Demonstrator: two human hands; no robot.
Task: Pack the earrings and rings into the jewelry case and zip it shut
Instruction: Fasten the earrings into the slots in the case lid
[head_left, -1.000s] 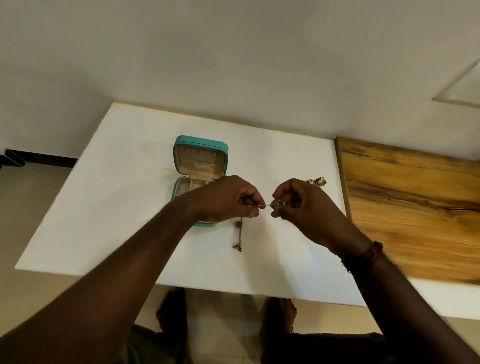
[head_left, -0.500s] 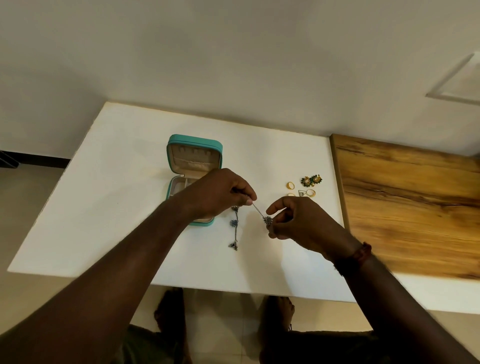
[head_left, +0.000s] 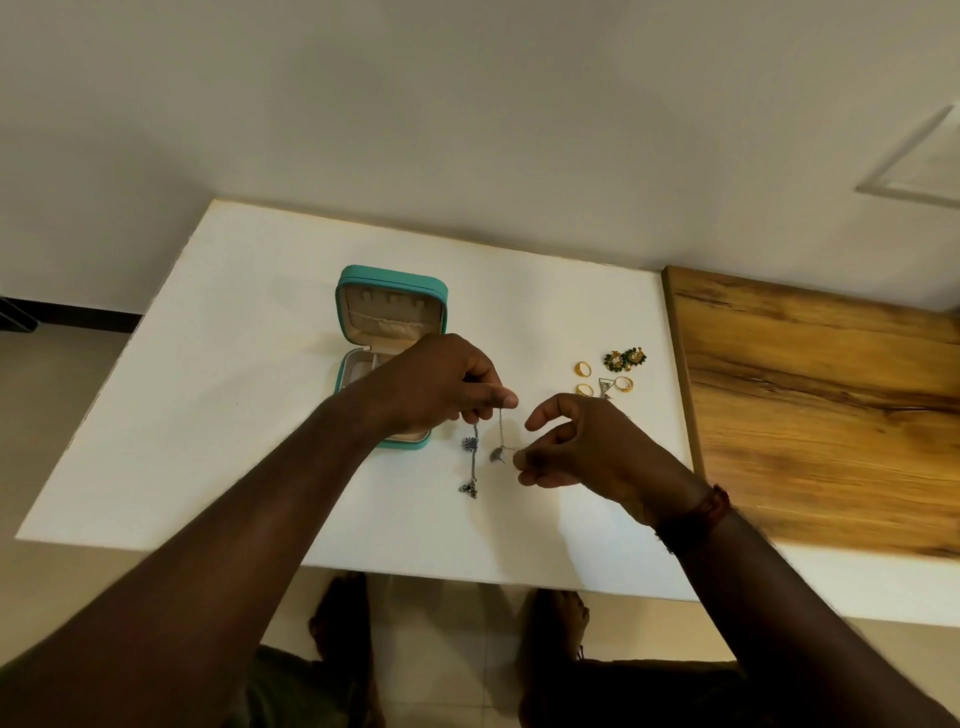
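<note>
Case (head_left: 390, 291) is sitting open on the table (head_left: 234, 415), lid propped up, just behind and partly under the left hand (head_left: 441, 384), so its tray is lying within short reach for loading. That hand is curling its fingers and pinching the top of a silver chain earring (head_left: 501, 431) between thumb and forefinger. Just below its knuckles a second silver earring (head_left: 470, 457) is stretching toward the person; whether it is hanging from the fingers or lying on the table I cannot tell. The chain is running down and across to the right hand (head_left: 587, 452), which is nipping its lower end with thumb and fingertips while the forefinger is lifting clear. It is likely keeping the chain taut to straighten it before packing. Beyond the right hand, three gold rings (head_left: 583, 368) and a pair of green studs (head_left: 625, 358) are waiting unpacked, with a wooden board (head_left: 805, 405) lying further right.
</note>
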